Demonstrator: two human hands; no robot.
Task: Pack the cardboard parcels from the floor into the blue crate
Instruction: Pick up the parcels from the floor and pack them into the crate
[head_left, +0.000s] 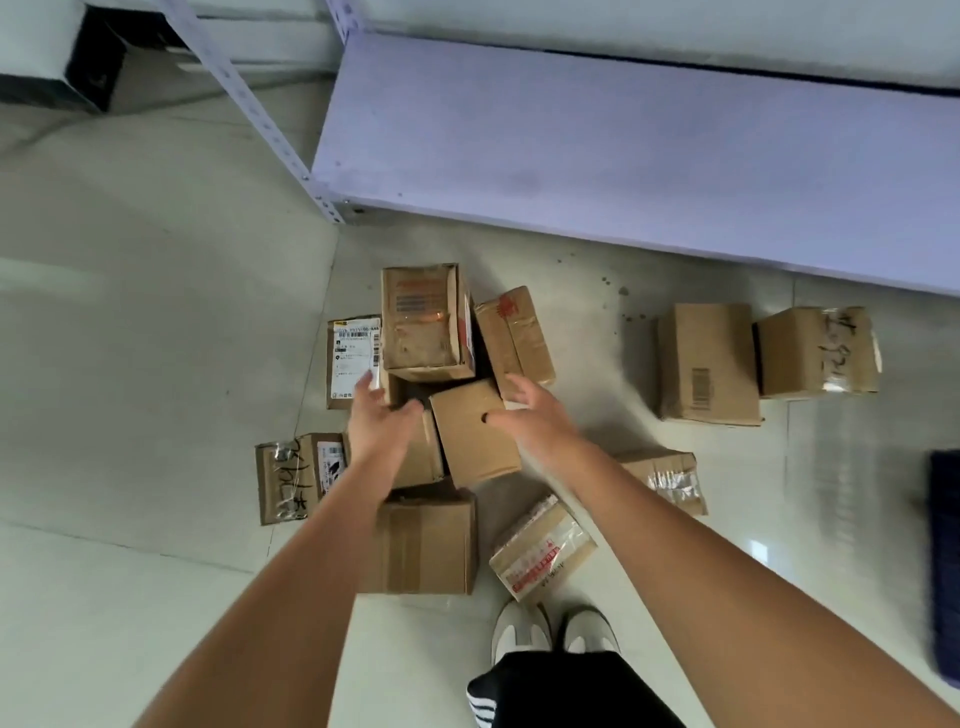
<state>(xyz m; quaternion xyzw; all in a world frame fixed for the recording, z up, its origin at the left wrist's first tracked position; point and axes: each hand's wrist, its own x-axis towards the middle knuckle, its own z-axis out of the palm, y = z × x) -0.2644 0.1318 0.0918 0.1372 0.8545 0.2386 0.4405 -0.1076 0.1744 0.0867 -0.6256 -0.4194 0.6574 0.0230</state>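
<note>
Several cardboard parcels lie in a heap on the pale floor. A plain brown parcel (475, 434) sits tilted in the middle of the heap. My left hand (382, 415) hovers at its left edge, fingers spread and holding nothing. My right hand (530, 410) reaches in at the parcel's right upper corner, thumb touching its top, fingers straight. A taller worn parcel (423, 322) stands just beyond both hands. Only a dark blue edge of the blue crate (944, 561) shows at the far right.
A lavender metal shelf (623, 145) with a perforated upright (270, 124) overhangs the floor behind the heap. Two parcels (709, 364) (818, 351) lie apart to the right. Taped parcels (543, 551) (423, 540) lie just ahead of my shoes (553, 626).
</note>
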